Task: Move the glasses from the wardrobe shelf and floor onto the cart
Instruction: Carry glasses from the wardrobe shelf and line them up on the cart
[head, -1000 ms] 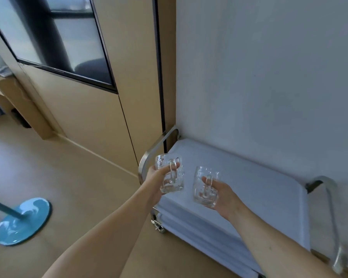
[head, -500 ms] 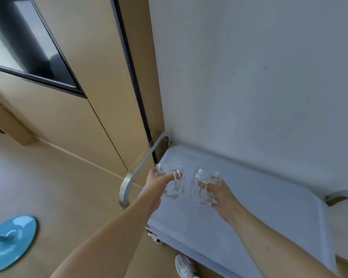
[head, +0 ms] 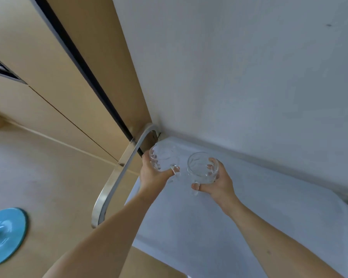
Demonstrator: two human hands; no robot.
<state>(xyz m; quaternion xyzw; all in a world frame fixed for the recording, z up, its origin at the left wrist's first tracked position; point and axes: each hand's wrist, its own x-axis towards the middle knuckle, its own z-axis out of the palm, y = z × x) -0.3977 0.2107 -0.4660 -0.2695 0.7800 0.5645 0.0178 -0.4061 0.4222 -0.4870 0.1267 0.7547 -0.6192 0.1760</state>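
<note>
Glasses, two clear mugs, hang over the cart (head: 239, 217) top near its 11 o'clock corner. Left hand (head: 152, 175) grips the left mug (head: 162, 159); right hand (head: 217, 183) grips the right mug (head: 202, 167) (thumb by its handle). Cart handle (head: 117, 177) lies at 9 o'clock.

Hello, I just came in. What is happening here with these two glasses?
A person is bringing two clear glass mugs to a white cart. The left hand grips one glass mug near the cart's steel handle, and the right hand grips the other glass mug beside it. Both mugs are over the back left corner of the cart top, close to the wall. Whether they already rest on the surface cannot be told.
</note>
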